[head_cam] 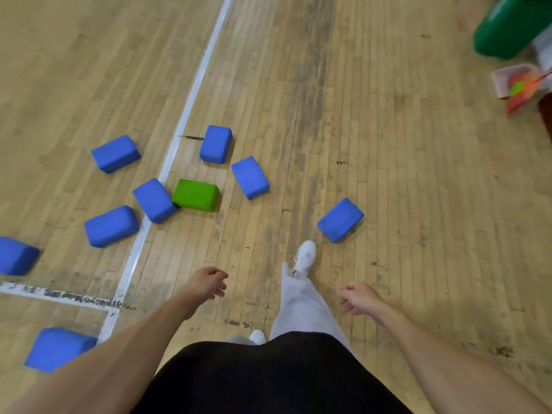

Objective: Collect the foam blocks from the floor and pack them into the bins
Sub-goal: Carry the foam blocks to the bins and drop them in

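1. Blue foam block [16,256], far left edge, partly cut off by the frame, lying on the wooden floor [418,204]
2. Blue foam block [58,348], lower left, beside the left forearm, blurred
3. Blue foam block [112,226], left of the white floor line [191,94]
4. Blue foam block [116,153], farther off, also left of the line
5. Blue foam block [154,200], lying across the line, one end touching the green foam block [195,194]
6. Blue foam block [216,144], just right of the line, beyond the green one
7. Blue foam block [250,177], right of the green one, apart from it
8. Left hand [207,282], held low over the floor, fingers loosely curled, holding nothing
9. White shoe [306,256], stepped forward, pale trouser leg above it
10. Blue foam block [340,219], just beyond and right of the shoe, well apart from the cluster
11. Right hand [357,297], fingers loosely curled, holding nothing
12. Green bin [507,28], upper right corner, partly out of frame; contents not visible
13. Pale tray-like container [510,77] below the bin, with blurred red and green items, kind cannot be told
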The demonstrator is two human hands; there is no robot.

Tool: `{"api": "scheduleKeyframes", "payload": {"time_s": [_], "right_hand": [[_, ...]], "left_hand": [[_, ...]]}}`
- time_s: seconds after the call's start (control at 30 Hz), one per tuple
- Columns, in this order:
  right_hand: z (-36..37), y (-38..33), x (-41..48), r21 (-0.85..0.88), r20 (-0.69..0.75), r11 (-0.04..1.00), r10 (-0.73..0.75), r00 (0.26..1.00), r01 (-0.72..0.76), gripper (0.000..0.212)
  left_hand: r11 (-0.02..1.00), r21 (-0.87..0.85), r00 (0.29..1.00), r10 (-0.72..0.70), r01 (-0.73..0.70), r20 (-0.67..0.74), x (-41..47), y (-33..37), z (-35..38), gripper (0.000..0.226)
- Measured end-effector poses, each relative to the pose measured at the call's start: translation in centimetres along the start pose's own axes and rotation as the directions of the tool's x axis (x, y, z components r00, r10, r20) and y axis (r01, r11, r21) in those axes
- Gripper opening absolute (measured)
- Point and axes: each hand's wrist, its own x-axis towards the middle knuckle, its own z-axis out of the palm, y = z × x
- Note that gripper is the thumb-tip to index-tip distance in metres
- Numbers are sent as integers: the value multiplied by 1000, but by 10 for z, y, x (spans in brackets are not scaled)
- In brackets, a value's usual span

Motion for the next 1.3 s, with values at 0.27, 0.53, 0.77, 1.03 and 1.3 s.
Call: {"api": "scheduleKeyframes", "payload": {"time_s": [0.27, 0.53, 0.77, 1.03, 1.3], "right_hand": [[-101, -99, 111, -27, 86, 999, 42, 995, -40, 12], [-163, -244, 201, 56, -22, 997, -55, 998, 57, 15], [-93, -324, 335, 111, -69, 986, -118, 991, 126, 11], [46, -321, 585, -2, -53, 968, -249, 967, 249, 17], [137, -297, 788, 51, -122, 927, -364, 924, 372, 46]], "left_hand": [[994, 87, 998, -65, 65, -3, 101, 146, -25, 25], [995, 89, 999, 38, -37, -9, 206, 271, -71, 24], [993, 97, 994, 59, -68, 90, 385, 270, -53, 23], [998, 56, 1000, 20, -20, 6, 640, 156, 29, 20], [980, -165, 977, -135, 107, -166, 819, 63, 104, 68]]}}
